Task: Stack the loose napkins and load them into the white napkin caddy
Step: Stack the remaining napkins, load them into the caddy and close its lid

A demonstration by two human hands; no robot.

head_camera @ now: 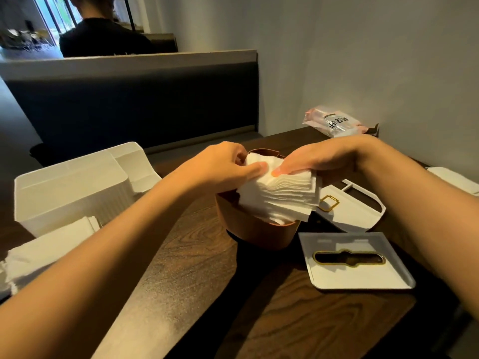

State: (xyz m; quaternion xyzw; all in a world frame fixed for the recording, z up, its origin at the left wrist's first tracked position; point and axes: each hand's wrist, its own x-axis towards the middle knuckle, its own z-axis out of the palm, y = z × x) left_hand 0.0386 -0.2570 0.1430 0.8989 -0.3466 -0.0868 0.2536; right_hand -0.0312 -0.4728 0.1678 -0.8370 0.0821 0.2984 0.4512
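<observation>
Broadly, the dark wooden tabletop (pixel 197 268) carries everything, and the largest task piece on it is the white napkin caddy (pixel 70 187), an open, lidless box standing at the left edge with its mouth up. Just in front of it, at the near left corner, lies a slumped heap of loose napkins (pixel 44 250), unsquared and partly hidden by the person's left forearm. Toward the right edge lie a flat white lid (pixel 357 278) with a gold-rimmed slot and, behind it, another white panel (pixel 355 206).

At the middle of the tabletop stands a round brown tub (pixel 259 229). Over its mouth both hands hold a thick napkin stack (pixel 280 195), its layered edges fanned and uneven, its lower corner dipping into the tub. The left hand (pixel 223 164) pinches the stack's upper left part, thumb on top and fingers curled behind. The right hand (pixel 318 159) grips the far right side, thumb pressed on the top sheet and fingers wrapped underneath.

Such paper is likely very light, soft and limp, and the sheets probably slide over one another, so a one-corner hold would let the stack splay. A firm squeeze across two opposite sides should keep it together, and tapping an edge on the tabletop would square it before it goes into the caddy.
</observation>
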